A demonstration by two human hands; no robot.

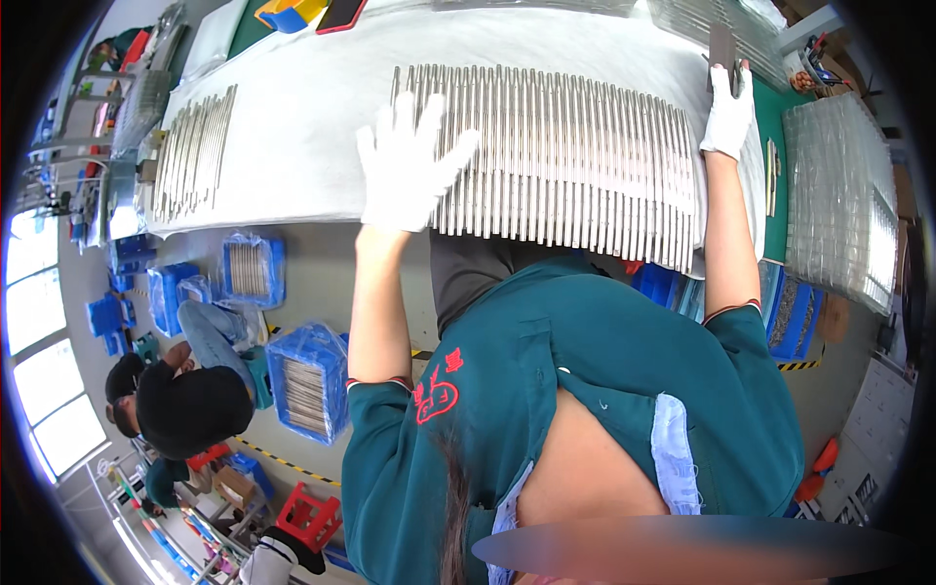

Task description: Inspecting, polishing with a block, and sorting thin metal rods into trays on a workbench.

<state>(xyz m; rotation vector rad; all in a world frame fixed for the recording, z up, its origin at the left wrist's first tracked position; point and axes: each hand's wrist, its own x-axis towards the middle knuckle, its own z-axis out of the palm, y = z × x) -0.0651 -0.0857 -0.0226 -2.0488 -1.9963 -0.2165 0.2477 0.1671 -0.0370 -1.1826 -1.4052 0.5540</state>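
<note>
A long row of slim metal rods (575,156) lies side by side on the white cloth (292,127) of the table. My left hand (409,166), in a white glove, rests with fingers spread over the row's left end. At the far right of the cloth, beyond the row's right end, my gloved right hand (729,117) is closed on a dark brown rectangular block (721,49). Some of its fingertips show bare past the glove. A smaller group of rods (195,151) lies apart at the left of the cloth.
Clear plastic trays (838,185) are stacked at the right. Yellow and blue bins (291,14) stand at the back. Blue crates of rods (307,385) sit on the floor at the left, near a seated person in black (190,400). A red stool (310,515) stands nearby.
</note>
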